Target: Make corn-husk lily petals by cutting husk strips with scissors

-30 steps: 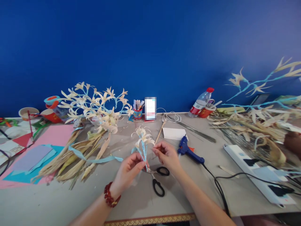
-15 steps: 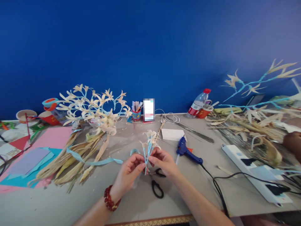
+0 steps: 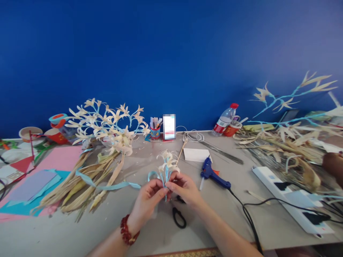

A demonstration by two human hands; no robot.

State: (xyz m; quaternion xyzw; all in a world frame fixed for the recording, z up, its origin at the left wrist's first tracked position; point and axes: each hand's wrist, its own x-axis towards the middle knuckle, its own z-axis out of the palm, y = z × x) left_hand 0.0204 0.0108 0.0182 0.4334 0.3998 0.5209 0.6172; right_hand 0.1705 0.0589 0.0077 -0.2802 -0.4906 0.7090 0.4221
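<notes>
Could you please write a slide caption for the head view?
Left hand and right hand hold a small flower bunch by its blue stems, scissors and glue gun nearby.

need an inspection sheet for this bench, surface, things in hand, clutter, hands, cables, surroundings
Surface: grey table, small pale scraps scattered on it.
Work in hand: small flower sprig with pale-blue stems, held over the table.
Clutter: scissors partly hidden by the right hand; glue gun on its side; dried husks at left and right; pink paper; tilted bottle.
Hands: left hand and right hand both pinch the stems.
Cables: black cable from the glue gun; power strip with black plugs; white coiled cable near the wall.
Surroundings: blue wall; part of another person's hand at the right edge.
</notes>
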